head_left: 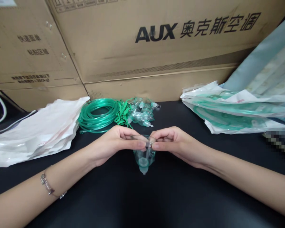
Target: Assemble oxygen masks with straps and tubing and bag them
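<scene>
Above the middle of the table (204, 196), a transparent green-tinted mask (143, 162) is held by both hands. Its upper rim is pinched by the left hand (118, 141) and the right hand (177, 142), thumbs nearly meeting at a small grey strip (148, 144); the spout end is pointed downward. The mask can be judged very light, soft and springy in its thin wall, somewhat slick, and easily creased if squeezed hard. The strip, apparently metal, would probably be bent by finger pressure. A firm hold is best taken at the rim, either side of the strip, or at the thicker spout.

The table's near edge is cut off from view. Much of the mask's rim is covered by fingers, and whether the underside is touching the table cannot be told. Farther back, individual pieces in the pile of masks (142, 114) and the green straps (122, 112) are hard to separate. Toward the right edge, a dark object (281, 142) is pixelated and the bagged tubing (237, 110) is blurred by plastic. The table's far edge is hidden by cardboard boxes (156, 60).
</scene>
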### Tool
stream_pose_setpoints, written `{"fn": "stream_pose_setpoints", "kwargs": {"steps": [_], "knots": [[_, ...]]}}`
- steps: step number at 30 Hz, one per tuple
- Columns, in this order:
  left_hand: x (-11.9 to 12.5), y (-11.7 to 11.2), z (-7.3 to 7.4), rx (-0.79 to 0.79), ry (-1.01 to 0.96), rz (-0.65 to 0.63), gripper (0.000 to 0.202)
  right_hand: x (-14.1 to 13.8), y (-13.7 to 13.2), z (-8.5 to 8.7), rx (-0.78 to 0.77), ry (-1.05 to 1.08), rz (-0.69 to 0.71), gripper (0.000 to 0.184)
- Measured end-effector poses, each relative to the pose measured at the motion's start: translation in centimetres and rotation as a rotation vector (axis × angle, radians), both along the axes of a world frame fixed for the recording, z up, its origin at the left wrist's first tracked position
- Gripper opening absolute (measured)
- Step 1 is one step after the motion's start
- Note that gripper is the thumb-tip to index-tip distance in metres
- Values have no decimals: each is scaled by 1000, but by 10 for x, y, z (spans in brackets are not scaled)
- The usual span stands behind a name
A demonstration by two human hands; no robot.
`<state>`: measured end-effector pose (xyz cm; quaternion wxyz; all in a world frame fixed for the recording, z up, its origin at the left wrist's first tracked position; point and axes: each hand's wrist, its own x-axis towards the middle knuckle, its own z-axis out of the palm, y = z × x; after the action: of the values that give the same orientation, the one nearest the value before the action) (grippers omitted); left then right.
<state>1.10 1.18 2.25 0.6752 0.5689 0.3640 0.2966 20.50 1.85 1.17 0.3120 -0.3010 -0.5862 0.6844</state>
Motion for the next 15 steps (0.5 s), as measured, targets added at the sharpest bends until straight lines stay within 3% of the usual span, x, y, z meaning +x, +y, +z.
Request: {"fn": "stream_pose_setpoints", "kwargs": {"steps": [6, 15], "knots": [[3, -1, -4, -196, -148, -117, 11, 1, 0, 1, -18, 64, 149, 5], [-2, 2, -6, -81, -100, -31, 5, 4, 6, -7, -98, 151, 174, 17]]}}
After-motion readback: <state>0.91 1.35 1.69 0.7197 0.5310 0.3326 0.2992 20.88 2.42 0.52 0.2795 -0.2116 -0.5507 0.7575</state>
